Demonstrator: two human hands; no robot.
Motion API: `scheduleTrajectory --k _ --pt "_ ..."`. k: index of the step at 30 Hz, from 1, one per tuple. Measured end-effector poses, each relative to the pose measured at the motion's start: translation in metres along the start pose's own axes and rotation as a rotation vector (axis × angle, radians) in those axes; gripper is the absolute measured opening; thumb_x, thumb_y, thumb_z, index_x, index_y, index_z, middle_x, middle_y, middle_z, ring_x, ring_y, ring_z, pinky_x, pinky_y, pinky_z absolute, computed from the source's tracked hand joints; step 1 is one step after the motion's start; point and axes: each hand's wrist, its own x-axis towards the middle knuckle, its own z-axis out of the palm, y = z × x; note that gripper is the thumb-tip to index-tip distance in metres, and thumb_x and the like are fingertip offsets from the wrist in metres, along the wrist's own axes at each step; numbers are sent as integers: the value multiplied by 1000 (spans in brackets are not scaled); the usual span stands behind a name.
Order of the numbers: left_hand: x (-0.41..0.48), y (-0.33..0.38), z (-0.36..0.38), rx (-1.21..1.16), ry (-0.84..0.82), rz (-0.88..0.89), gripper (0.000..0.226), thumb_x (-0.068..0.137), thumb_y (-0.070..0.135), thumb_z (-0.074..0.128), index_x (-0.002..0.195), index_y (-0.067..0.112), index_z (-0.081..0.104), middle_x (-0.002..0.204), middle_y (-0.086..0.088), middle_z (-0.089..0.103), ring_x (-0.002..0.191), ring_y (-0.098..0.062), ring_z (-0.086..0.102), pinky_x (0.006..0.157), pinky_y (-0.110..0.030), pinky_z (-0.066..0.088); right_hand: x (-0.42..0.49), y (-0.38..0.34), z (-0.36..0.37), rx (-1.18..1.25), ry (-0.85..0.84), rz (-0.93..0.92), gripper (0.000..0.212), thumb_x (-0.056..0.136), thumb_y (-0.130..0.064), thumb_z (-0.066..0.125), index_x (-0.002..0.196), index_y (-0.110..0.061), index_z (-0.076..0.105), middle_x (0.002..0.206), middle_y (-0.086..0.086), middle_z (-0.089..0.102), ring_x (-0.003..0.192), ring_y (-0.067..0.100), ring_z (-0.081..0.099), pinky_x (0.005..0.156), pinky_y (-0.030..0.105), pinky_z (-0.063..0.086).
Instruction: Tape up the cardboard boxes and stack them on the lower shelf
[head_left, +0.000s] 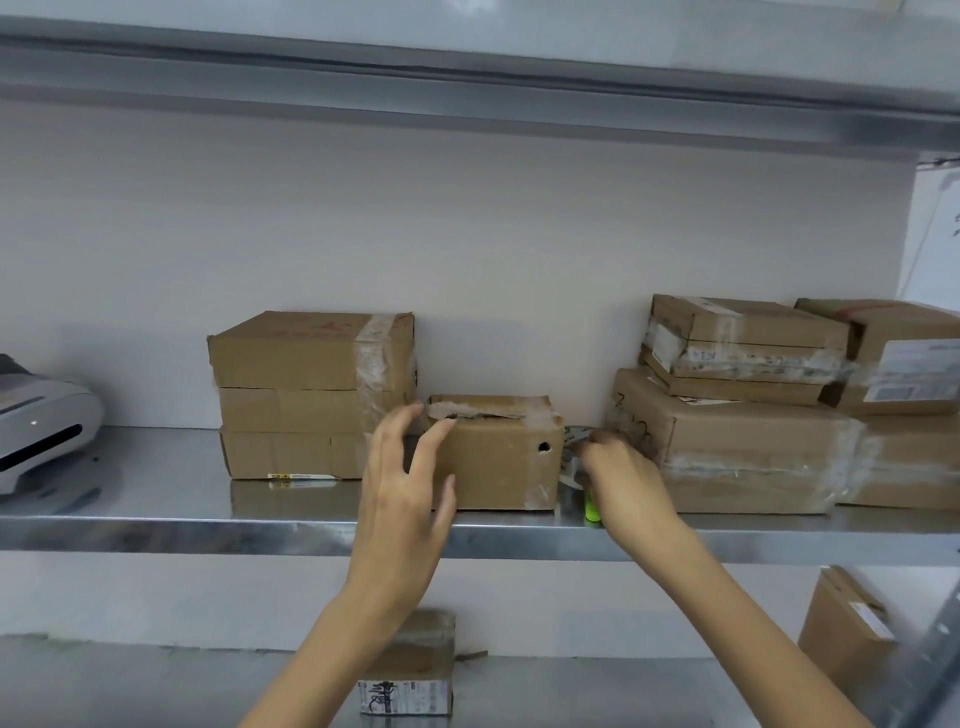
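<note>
A small cardboard box (498, 457) with a torn, taped top and a round hole in its front stands at the front of the metal shelf (156, 530). My left hand (402, 478) reaches to its left front corner with spread, relaxed fingers, touching or almost touching it. Just right of the box, my right hand (623, 473) grips a tape dispenser (591, 506) with a bright green handle, and clear tape shows by the box's right side. On the lower shelf (156, 691) stands another small taped box (410, 670), partly hidden by my left forearm.
A stack of taped boxes (306, 395) sits left of the small box. To its right lies a larger pile of boxes (753, 415). A white label printer (41, 421) stands at the far left. One more box (847, 629) leans at the lower right.
</note>
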Motion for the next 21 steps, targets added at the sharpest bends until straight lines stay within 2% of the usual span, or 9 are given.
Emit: scheduleTrajectory --k 5,8,11,14,19,21 --pt "-3 4 -1 -7 -34 10 52 83 2 66 132 12 52 142 -11 39 136 -27 35 107 -47 41 10 -4 -4 -2 -6 64 20 91 1 49 103 -10 60 109 9 61 97 28 62 71 33 48" --pt "-4 6 -1 -30 -53 0 53 84 2 66 133 13 51 143 -10 37 137 -25 35 108 -45 40 15 -9 -6 42 16 100 18 94 1 44 104 -8 55 106 11 60 96 29 61 67 33 43" --pt "-6 9 -1 -29 -57 10 52 84 2 66 133 13 51 145 -10 37 138 -25 34 111 -44 37 23 -7 -11 180 74 141 10 97 -9 45 101 -7 54 102 13 59 94 32 59 65 32 39" --pt "-6 9 -2 -18 -62 30 51 84 1 65 132 12 53 145 -12 38 139 -27 33 112 -45 36 30 -1 -18 361 130 167 11 95 -14 54 86 -7 53 90 15 60 88 32 60 62 31 39" --pt "-6 10 0 1 -64 60 48 84 0 65 130 11 57 143 -12 42 139 -27 34 110 -47 37 28 6 -30 627 303 107 7 92 -7 59 85 -5 61 81 10 61 70 32 62 62 41 53" --pt "-6 12 0 -3 -65 62 47 84 1 65 130 12 57 143 -11 43 140 -27 33 111 -46 36 23 5 -34 694 374 86 5 90 -4 62 86 -6 63 76 2 58 63 24 59 60 40 53"
